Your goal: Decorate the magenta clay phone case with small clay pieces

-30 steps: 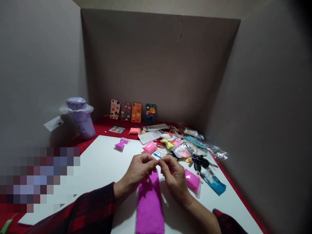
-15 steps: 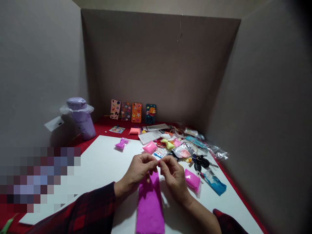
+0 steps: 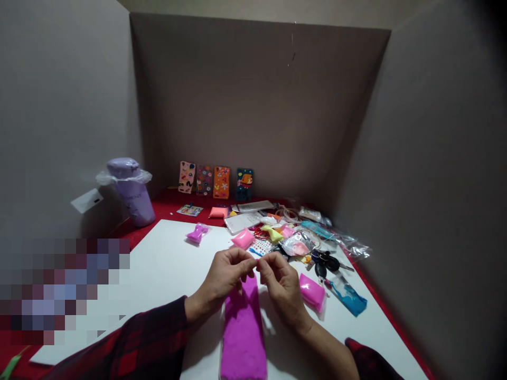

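1. The left hand (image 3: 222, 274) and right hand (image 3: 283, 287) nearly meet at the fingertips, each grip pinched narrow on a small pink piece (image 3: 257, 261), probably clay, though mostly hidden.
2. Beneath them, a purple clay-covered case (image 3: 244, 338) lies lengthwise on the white board (image 3: 158, 279).
3. Just beside the right hand lies a bright pink packet (image 3: 311, 292).

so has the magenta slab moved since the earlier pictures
No, the magenta slab shows no visible shift in any direction, judged against the white board beneath it and the pink packet to its right.
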A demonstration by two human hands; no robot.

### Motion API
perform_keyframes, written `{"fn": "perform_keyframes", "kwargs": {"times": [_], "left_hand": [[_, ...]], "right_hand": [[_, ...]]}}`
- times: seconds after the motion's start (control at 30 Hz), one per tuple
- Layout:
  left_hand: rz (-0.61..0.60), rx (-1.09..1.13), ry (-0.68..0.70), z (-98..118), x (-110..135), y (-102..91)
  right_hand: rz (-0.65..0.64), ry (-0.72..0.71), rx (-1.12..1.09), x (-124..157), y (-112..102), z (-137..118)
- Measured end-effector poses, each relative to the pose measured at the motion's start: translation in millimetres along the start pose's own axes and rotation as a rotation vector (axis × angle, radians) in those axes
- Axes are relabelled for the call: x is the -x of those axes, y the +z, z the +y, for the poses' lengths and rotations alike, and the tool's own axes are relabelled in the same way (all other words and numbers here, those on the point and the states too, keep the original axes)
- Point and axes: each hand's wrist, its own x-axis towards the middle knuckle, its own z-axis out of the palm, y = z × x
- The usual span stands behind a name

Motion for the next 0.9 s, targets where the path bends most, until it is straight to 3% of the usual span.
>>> {"fn": "perform_keyframes", "kwargs": {"times": [0.47,0.7,0.9], "left_hand": [[-0.031,-0.023,0.012,-0.5,0.5,-0.9],[-0.047,0.054,0.133,-4.1,-1.1,-0.6],[-0.02,0.018,0.134,-1.0,-0.4,0.3]], "right_hand": [[-0.017,0.016,-0.028,0.0,0.1,-0.2],[0.002,0.096,-0.156,0.1,0.8,-1.2],[-0.027,0.117,-0.212,-1.2,1.3,-3.1]]}}
